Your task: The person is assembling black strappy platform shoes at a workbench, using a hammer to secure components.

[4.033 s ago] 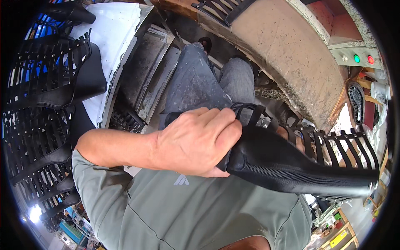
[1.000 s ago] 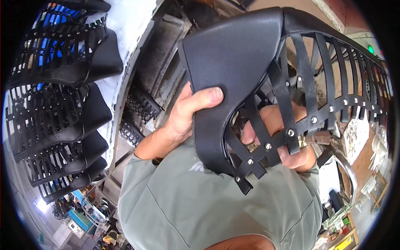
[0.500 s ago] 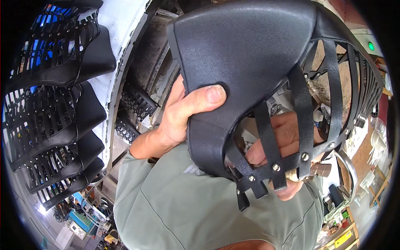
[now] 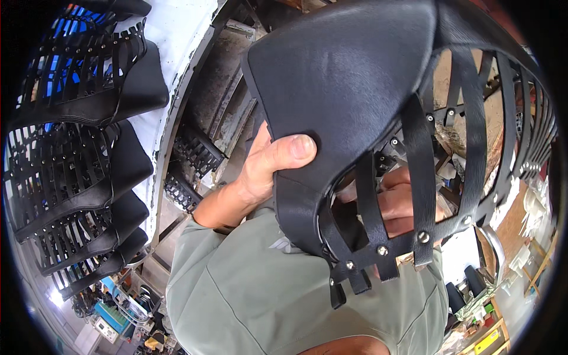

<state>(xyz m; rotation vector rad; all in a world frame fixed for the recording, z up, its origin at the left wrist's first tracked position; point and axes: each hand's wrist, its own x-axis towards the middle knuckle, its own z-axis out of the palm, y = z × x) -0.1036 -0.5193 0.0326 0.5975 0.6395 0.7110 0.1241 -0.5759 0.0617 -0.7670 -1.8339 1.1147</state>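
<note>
A large black leather piece (image 4: 343, 89) fills the middle of the head view. It has a smooth, curved solid panel, and riveted straps (image 4: 423, 195) cross its right side in an open lattice. My left hand (image 4: 260, 168) grips the panel's left edge, thumb flat on the face and fingers hidden behind. Behind the straps is my right hand (image 4: 395, 201), its fingers curled. A small tan bit of something shows below those fingers, between the straps. What the right hand holds is mostly hidden.
Several similar black leather pieces (image 4: 133, 160) with straps hang in a column at the left, beside a white panel (image 4: 189, 23). A dark metal frame (image 4: 219, 89) stands behind. Blue equipment (image 4: 112, 319) is at lower left, a brown board (image 4: 510, 228) at right.
The leather piece has tilted and its strap band has shifted slightly left and down. My right hand has drawn further behind the straps, and the brown wooden end beside it is now out of sight.
</note>
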